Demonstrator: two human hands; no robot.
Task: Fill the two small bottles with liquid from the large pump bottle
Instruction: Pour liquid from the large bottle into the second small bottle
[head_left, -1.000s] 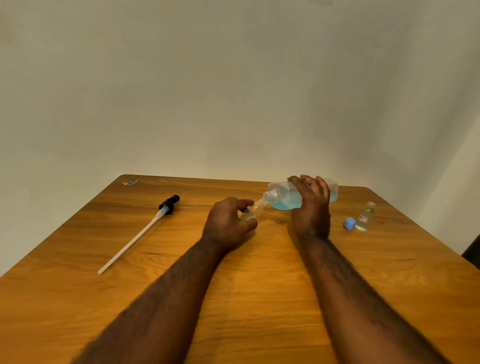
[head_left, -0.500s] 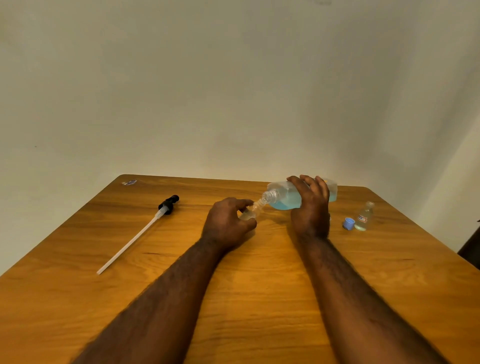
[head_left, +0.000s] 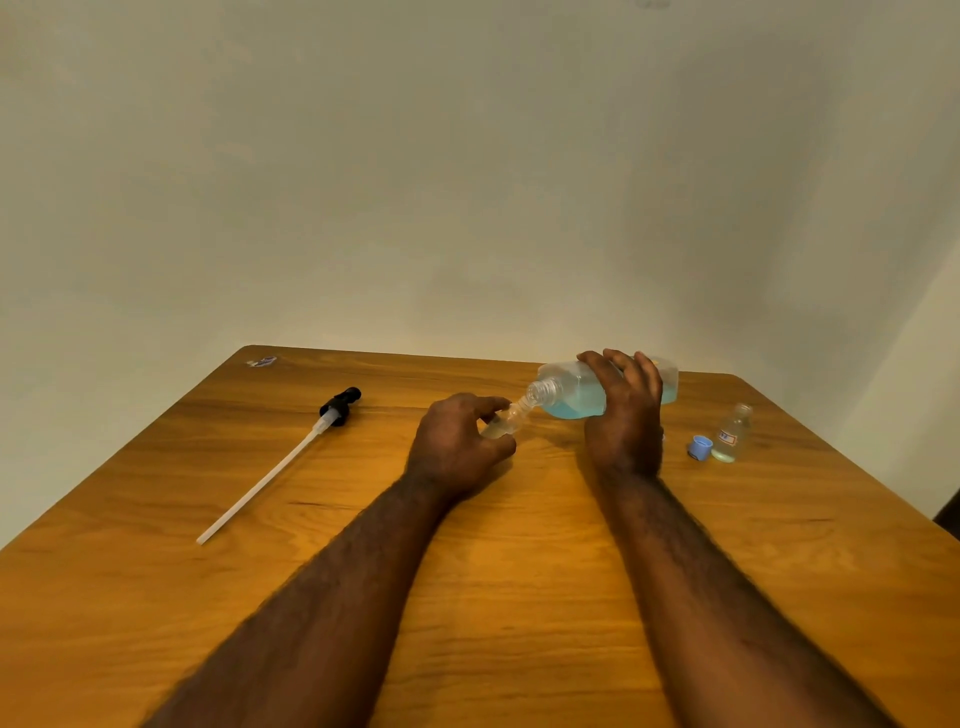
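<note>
My right hand (head_left: 626, 421) grips the large clear bottle (head_left: 569, 392) of blue liquid, tipped on its side with its open threaded neck pointing left. My left hand (head_left: 457, 447) holds a small clear bottle (head_left: 506, 421), tilted so its mouth meets the large bottle's neck. A second small bottle (head_left: 731, 434) with a label stands uncapped at the right, with a blue cap (head_left: 700, 448) beside it. The black pump head with its long white tube (head_left: 291, 457) lies on the table to the left.
All of this sits on a wooden table (head_left: 519, 597) against a plain wall. A small scrap of wrapper (head_left: 262, 361) lies at the far left corner. The table's right edge runs close behind the second small bottle.
Nothing has visibly moved; both hands hold the same pouring pose with the two bottle mouths together.
</note>
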